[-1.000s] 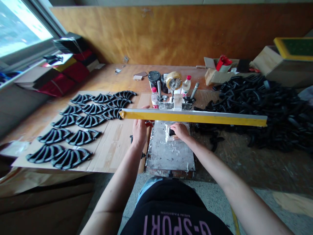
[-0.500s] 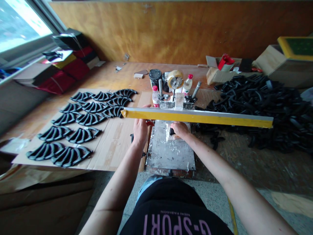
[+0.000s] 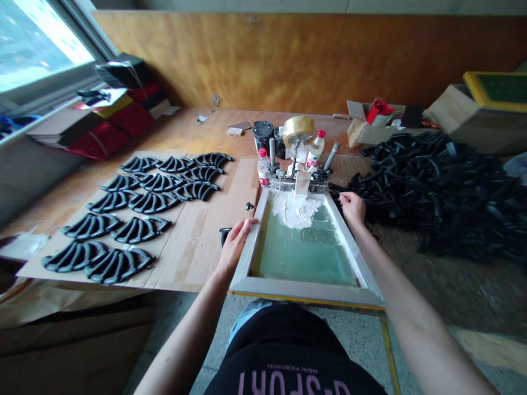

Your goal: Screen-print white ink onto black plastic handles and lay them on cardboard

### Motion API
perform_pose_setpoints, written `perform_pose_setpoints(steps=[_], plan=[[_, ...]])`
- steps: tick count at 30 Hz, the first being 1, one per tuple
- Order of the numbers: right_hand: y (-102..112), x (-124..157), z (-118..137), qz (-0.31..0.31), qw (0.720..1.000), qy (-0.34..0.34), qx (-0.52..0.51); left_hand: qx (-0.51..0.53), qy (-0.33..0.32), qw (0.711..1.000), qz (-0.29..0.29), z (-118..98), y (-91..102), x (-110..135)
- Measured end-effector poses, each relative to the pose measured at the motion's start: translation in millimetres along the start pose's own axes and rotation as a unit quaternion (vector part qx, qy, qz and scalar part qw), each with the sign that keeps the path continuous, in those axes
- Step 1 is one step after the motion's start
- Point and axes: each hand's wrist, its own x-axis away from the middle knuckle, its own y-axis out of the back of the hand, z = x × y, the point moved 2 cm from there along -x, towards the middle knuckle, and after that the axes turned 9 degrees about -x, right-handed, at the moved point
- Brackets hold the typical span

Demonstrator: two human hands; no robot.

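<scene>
A screen-printing frame (image 3: 242, 263) lies lowered over the base plate, with pale green mesh and a smear of white ink (image 3: 294, 211) near its far end. My left hand (image 3: 236, 241) is at the frame's left side, fingers closed on its edge. Beyond the right side of the frame, my right hand (image 3: 352, 207) has its fingers closed at the near edge of a heap of black curved pieces (image 3: 432, 181). A dark piece shows at its fingertips. A hinge clamp (image 3: 284, 184) carries the far end of the frame.
Black pieces (image 3: 152, 200) lie in fanned rows on cardboard (image 3: 185, 247) at the left. Two red-capped bottles (image 3: 262, 169), dark tubs (image 3: 262, 133) and a tape roll (image 3: 298, 129) stand behind the clamp. Open boxes (image 3: 366, 129) stand at the back right.
The frame has swung down from its raised, edge-on position and now covers the plate. My right hand has left the plate and moved right to the heap. My left hand has come slightly nearer.
</scene>
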Motion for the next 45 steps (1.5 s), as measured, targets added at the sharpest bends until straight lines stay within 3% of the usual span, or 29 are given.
perform_pose_setpoints(steps=[2, 4, 6, 9, 13, 15, 18, 20, 22, 24, 27, 29, 32, 35, 38, 41, 45], plan=[[1.0, -9.7, 15.4, -0.033, 0.998, 0.049, -0.019, -0.001, 0.040, 0.999, 0.023, 25.3, -2.8, 3.5], [-9.3, -13.9, 41.1, -0.017, 0.987, 0.157, -0.009, 0.004, 0.065, 0.998, 0.027, 49.7, -8.7, 2.5], [-25.7, -13.0, 64.4, 0.046, 0.971, 0.230, 0.036, -0.009, 0.080, 0.997, 0.017, 70.0, -14.9, -1.0], [-48.9, -5.7, 80.2, 0.163, 0.953, 0.221, 0.127, -0.045, 0.080, 0.996, 0.005, 88.9, -20.5, -6.2], [-61.0, 17.7, 80.6, 0.210, 0.935, 0.209, 0.194, -0.075, 0.061, 0.995, 0.011, 96.5, -21.1, -8.8], [-59.2, 36.2, 80.1, 0.226, 0.924, 0.244, 0.191, -0.083, 0.060, 0.995, 0.014, 96.7, -20.4, -8.9], [-48.2, 63.9, 80.2, 0.286, 0.883, 0.335, 0.162, -0.090, 0.061, 0.994, 0.009, 95.5, -19.7, -8.3], [-38.5, 73.0, 80.3, 0.327, 0.853, 0.383, 0.137, -0.092, 0.059, 0.994, 0.010, 94.9, -19.8, -7.5], [-32.2, 71.5, 80.4, 0.351, 0.843, 0.391, 0.112, -0.091, 0.059, 0.994, 0.014, 94.8, -20.2, -6.4], [-32.6, 64.1, 80.2, 0.334, 0.863, 0.366, 0.096, -0.084, 0.059, 0.995, 0.015, 95.1, -20.5, -5.4], [-41.1, 61.6, 76.9, 0.247, 0.901, 0.343, 0.101, -0.066, 0.062, 0.996, 0.011, 95.5, -20.7, -5.1], [-45.7, 71.0, 72.5, 0.224, 0.899, 0.362, 0.105, -0.051, 0.072, 0.996, 0.011, 95.8, -21.0, -5.4], [-43.5, 83.8, 67.9, 0.251, 0.882, 0.392, 0.077, -0.033, 0.086, 0.996, 0.014, 94.6, -21.4, -5.8], [-38.3, 69.4, 74.4, 0.253, 0.898, 0.357, 0.051, -0.020, 0.094, 0.995, 0.018, 86.5, -19.4, -4.2], [-36.8, 29.0, 88.4, 0.207, 0.935, 0.285, 0.051, -0.003, 0.088, 0.996, 0.028, 65.1, -13.1, 0.5], [-25.2, -16.1, 89.7, 0.149, 0.959, 0.230, 0.076, 0.006, 0.065, 0.998, 0.018, 30.3, -4.3, 5.1], [14.9, -48.3, 48.5, 0.000, 0.989, 0.138, 0.044, 0.054, -0.018, 0.998, -0.010, -24.2, -2.7, -2.9]])
